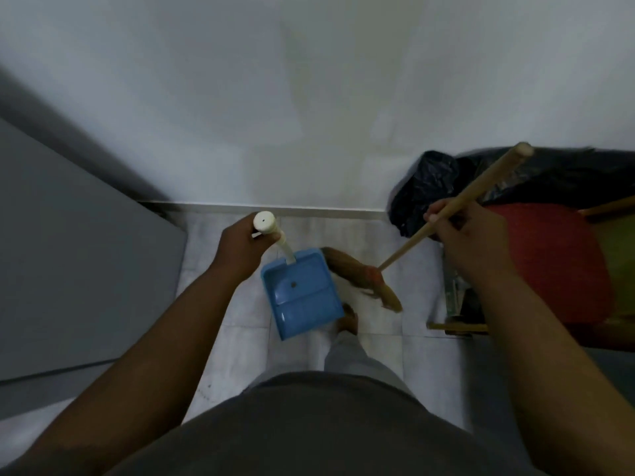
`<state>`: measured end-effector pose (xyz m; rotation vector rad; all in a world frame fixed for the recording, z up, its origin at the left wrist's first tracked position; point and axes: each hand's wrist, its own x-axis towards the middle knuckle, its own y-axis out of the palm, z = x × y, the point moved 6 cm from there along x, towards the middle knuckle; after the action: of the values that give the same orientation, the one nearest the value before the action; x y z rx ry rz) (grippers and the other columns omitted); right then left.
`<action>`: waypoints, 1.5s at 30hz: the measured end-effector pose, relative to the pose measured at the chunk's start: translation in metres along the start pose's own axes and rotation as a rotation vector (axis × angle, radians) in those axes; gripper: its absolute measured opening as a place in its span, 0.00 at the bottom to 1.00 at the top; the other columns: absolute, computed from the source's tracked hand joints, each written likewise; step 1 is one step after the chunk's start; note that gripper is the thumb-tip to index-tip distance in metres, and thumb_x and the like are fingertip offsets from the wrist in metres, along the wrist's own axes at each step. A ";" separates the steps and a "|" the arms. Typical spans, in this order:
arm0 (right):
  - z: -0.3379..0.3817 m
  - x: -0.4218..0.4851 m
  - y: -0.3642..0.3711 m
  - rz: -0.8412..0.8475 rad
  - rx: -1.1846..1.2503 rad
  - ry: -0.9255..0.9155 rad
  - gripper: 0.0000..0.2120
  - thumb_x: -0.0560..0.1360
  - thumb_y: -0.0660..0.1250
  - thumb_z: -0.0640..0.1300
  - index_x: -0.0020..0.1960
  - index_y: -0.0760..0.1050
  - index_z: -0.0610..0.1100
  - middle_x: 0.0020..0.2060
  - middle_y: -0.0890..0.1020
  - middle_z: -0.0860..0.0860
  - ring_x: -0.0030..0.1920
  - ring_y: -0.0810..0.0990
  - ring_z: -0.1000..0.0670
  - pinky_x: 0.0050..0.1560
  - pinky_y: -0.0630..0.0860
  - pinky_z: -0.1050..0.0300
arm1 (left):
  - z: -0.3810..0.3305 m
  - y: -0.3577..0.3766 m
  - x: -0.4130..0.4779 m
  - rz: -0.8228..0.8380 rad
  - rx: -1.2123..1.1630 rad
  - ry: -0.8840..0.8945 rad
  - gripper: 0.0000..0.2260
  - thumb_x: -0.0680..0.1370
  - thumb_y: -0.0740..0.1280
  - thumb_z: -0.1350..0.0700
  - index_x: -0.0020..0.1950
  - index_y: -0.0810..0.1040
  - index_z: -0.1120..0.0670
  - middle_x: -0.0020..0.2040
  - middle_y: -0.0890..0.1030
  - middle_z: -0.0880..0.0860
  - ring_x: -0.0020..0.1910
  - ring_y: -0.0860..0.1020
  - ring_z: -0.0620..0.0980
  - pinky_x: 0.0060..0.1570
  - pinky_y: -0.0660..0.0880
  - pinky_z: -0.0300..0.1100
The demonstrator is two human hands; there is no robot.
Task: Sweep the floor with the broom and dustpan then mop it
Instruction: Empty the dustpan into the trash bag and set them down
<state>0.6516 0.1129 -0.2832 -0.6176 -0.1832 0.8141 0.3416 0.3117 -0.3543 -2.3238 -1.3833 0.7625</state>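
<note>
Tiles (240,314); right fist (470,235) round broom (405,250) aslant up-right, left fist (240,249) round dustpan (302,297), perhaps lifted.

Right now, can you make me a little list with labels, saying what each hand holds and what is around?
left hand: grips the dustpan by its white handle
right hand: grips the broom by its stick
dustpan: blue, one dark speck inside
broom bristles: right beside the dustpan
floor: pale tiles
nearby: black bag by the wall, foot beside the dustpan
</note>
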 end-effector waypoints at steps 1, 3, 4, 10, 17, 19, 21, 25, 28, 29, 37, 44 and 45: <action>0.000 0.012 -0.003 -0.002 0.008 -0.017 0.06 0.76 0.70 0.43 0.47 0.78 0.55 0.42 0.83 0.55 0.46 0.83 0.55 0.50 0.82 0.48 | -0.006 0.010 0.008 0.012 -0.001 -0.003 0.14 0.74 0.74 0.61 0.59 0.81 0.54 0.52 0.81 0.47 0.52 0.78 0.45 0.46 0.70 0.24; -0.001 0.033 -0.011 -0.013 0.006 -0.065 0.04 0.77 0.68 0.45 0.48 0.78 0.55 0.42 0.84 0.54 0.45 0.83 0.56 0.49 0.82 0.48 | -0.016 0.027 0.027 0.028 0.030 0.008 0.15 0.74 0.74 0.60 0.60 0.81 0.53 0.52 0.81 0.47 0.52 0.78 0.44 0.45 0.69 0.23; -0.002 0.042 -0.015 -0.019 0.000 -0.082 0.04 0.77 0.67 0.47 0.48 0.78 0.55 0.43 0.84 0.53 0.45 0.83 0.56 0.49 0.82 0.48 | -0.021 0.034 0.037 0.030 0.049 0.014 0.15 0.74 0.74 0.60 0.61 0.81 0.53 0.52 0.81 0.47 0.52 0.78 0.44 0.45 0.68 0.22; 0.005 0.084 -0.047 -0.119 0.199 -0.095 0.09 0.75 0.61 0.39 0.42 0.75 0.52 0.41 0.82 0.44 0.47 0.84 0.47 0.48 0.81 0.41 | -0.044 0.063 0.094 0.085 0.190 0.032 0.18 0.74 0.75 0.58 0.64 0.79 0.57 0.58 0.82 0.54 0.56 0.78 0.49 0.53 0.69 0.33; 0.038 0.108 -0.061 -0.139 0.241 -0.192 0.09 0.74 0.60 0.35 0.42 0.74 0.47 0.38 0.81 0.39 0.42 0.83 0.43 0.43 0.81 0.45 | -0.063 0.086 0.156 0.165 0.340 0.046 0.21 0.75 0.74 0.54 0.67 0.78 0.54 0.62 0.81 0.54 0.62 0.77 0.54 0.63 0.71 0.42; 0.037 0.117 -0.052 -0.098 0.225 -0.188 0.07 0.74 0.60 0.34 0.43 0.75 0.42 0.39 0.81 0.38 0.43 0.83 0.44 0.44 0.81 0.45 | -0.064 0.093 0.172 0.182 0.337 0.039 0.21 0.75 0.74 0.54 0.67 0.77 0.54 0.62 0.81 0.54 0.62 0.77 0.54 0.64 0.71 0.44; 0.032 0.126 -0.037 -0.059 0.203 -0.183 0.05 0.74 0.60 0.34 0.44 0.75 0.37 0.39 0.81 0.38 0.43 0.83 0.44 0.45 0.81 0.42 | -0.063 0.102 0.183 0.209 0.351 0.058 0.21 0.75 0.74 0.54 0.67 0.77 0.55 0.62 0.80 0.55 0.62 0.77 0.54 0.64 0.71 0.45; 0.018 0.149 0.002 0.001 0.183 -0.120 0.05 0.75 0.61 0.33 0.44 0.76 0.35 0.37 0.81 0.41 0.41 0.83 0.44 0.43 0.81 0.42 | -0.055 0.118 0.205 0.259 0.319 0.080 0.21 0.75 0.74 0.55 0.67 0.77 0.56 0.63 0.80 0.55 0.63 0.76 0.54 0.65 0.70 0.46; 0.009 0.164 0.036 0.037 0.209 -0.050 0.09 0.74 0.61 0.32 0.39 0.75 0.42 0.36 0.81 0.46 0.40 0.83 0.48 0.43 0.82 0.47 | -0.046 0.131 0.223 0.284 0.303 0.061 0.21 0.75 0.74 0.56 0.67 0.77 0.55 0.63 0.80 0.54 0.64 0.76 0.53 0.66 0.69 0.44; 0.007 0.170 0.049 0.063 0.202 -0.032 0.10 0.73 0.61 0.32 0.39 0.75 0.45 0.37 0.82 0.46 0.41 0.83 0.49 0.44 0.81 0.47 | -0.043 0.135 0.229 0.287 0.298 0.052 0.22 0.75 0.74 0.55 0.68 0.77 0.55 0.64 0.79 0.54 0.64 0.76 0.53 0.65 0.68 0.43; -0.021 0.225 0.142 0.235 -0.020 0.072 0.08 0.76 0.61 0.41 0.44 0.77 0.39 0.42 0.83 0.41 0.41 0.81 0.45 0.44 0.80 0.48 | -0.020 0.166 0.275 0.307 0.197 -0.022 0.22 0.74 0.74 0.58 0.68 0.77 0.55 0.63 0.79 0.54 0.62 0.77 0.51 0.64 0.71 0.39; -0.061 0.276 0.191 0.307 -0.219 0.173 0.14 0.80 0.61 0.45 0.50 0.80 0.36 0.44 0.84 0.42 0.46 0.82 0.45 0.53 0.79 0.49 | -0.007 0.190 0.317 0.347 0.221 0.010 0.22 0.75 0.74 0.57 0.68 0.77 0.55 0.65 0.79 0.53 0.64 0.76 0.51 0.65 0.69 0.39; -0.068 0.283 0.198 0.321 -0.234 0.202 0.13 0.79 0.61 0.46 0.51 0.80 0.38 0.45 0.84 0.43 0.47 0.82 0.46 0.54 0.79 0.49 | -0.004 0.192 0.323 0.347 0.195 -0.006 0.22 0.74 0.74 0.58 0.68 0.77 0.55 0.64 0.79 0.54 0.64 0.77 0.51 0.66 0.71 0.43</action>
<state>0.7473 0.3915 -0.4754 -0.9613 0.0076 1.0407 0.6034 0.5051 -0.5419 -2.4305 -0.8692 0.9543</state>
